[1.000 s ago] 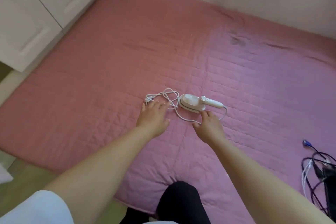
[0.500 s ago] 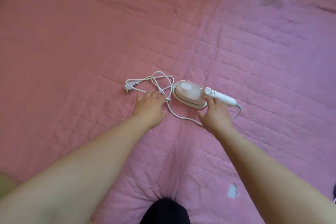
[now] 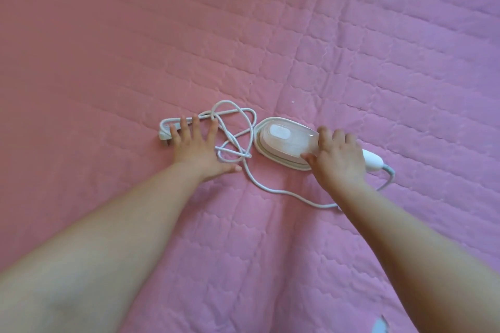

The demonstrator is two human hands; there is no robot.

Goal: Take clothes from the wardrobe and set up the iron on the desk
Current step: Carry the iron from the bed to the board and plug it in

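Observation:
A small white handheld iron (image 3: 284, 143) lies flat on the pink quilted mat (image 3: 270, 35). Its white cord (image 3: 235, 143) runs in a tangled loop to the left and ends in a plug (image 3: 164, 140). My right hand (image 3: 338, 159) wraps around the iron's handle where it joins the body; the handle's rounded end sticks out to the right of my hand. My left hand (image 3: 197, 149) lies flat with fingers spread over the cord, fingertips beside the plug. No clothes are in view.
The quilted mat fills the whole view. A small pale scrap (image 3: 380, 326) lies at the lower right edge. The cord trails in a curve below the iron and under my right forearm.
The view has moved in closer to the mat. My left hand slid left onto the cord toward the plug. My right hand closed around the iron's handle.

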